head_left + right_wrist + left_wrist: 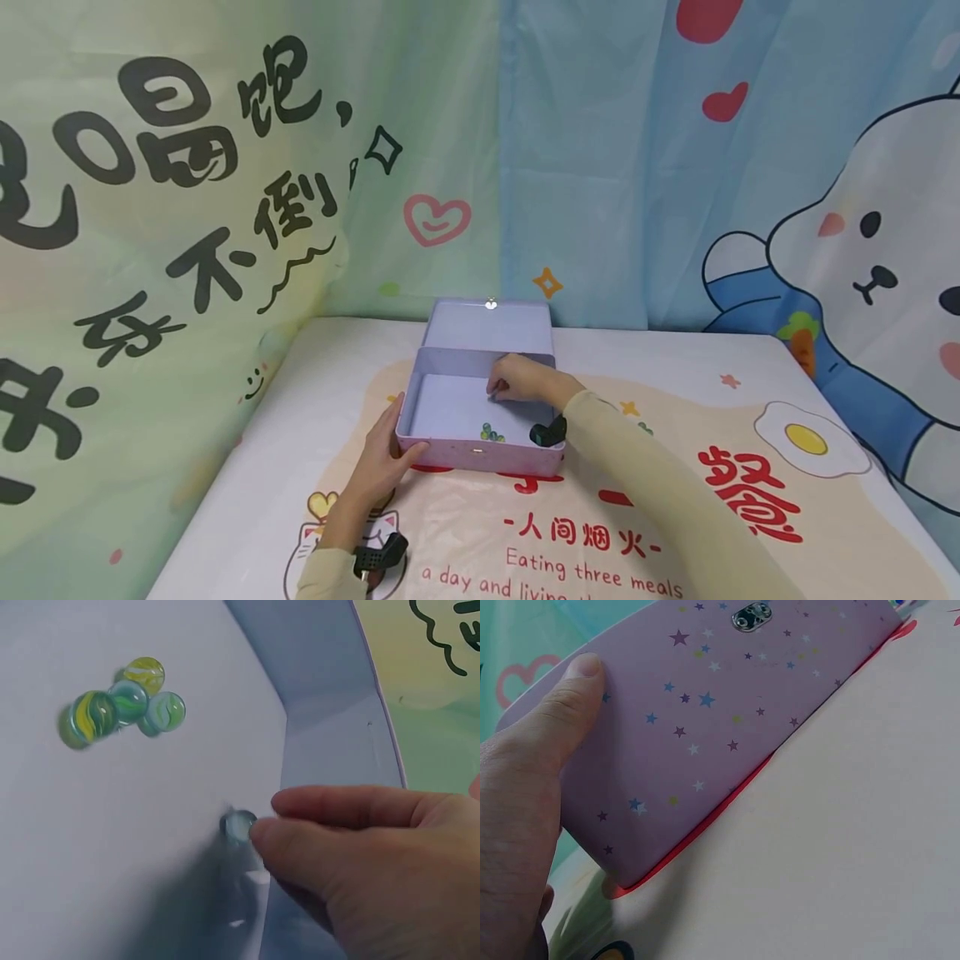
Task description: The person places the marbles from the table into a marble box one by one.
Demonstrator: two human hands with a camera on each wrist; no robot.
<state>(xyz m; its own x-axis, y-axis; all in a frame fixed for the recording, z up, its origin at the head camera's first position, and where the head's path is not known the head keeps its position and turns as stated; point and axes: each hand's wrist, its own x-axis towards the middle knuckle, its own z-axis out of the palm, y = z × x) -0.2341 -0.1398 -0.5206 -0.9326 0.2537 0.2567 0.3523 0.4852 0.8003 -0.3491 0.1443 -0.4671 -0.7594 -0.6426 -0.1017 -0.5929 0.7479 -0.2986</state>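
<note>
backdrop (585, 167): a big cloth with a bunny on it, past both hands. it blocks nothing.
tabletop (637, 346): under the box, with pictures printed on it. it may be slick, so a hard push might slide the box.
purple box (442, 454): open, reaching from the left hand to around the right hand. its walls are in the way; if the right arm bumps one, the box could jerk and make marbles roll.
lid (487, 325): tipped back, past the right hand. a knock might make it swing.
left hand (378, 454): grips the box's near left corner, thumb on the front. if it lets go, the box could slip.
right hand (517, 379): inside the box, seems to pinch a marble. i cannot tell how tight.
black wrist gadget (550, 431): behind the right hand, close to the front wall, so it could catch.
four marbles (127, 703): bunched nearer the person than the right hand. a brush could scatter them.
clear marble (238, 825): at the right hand's fingertips. it is smooth and round, so it could pop out.
</note>
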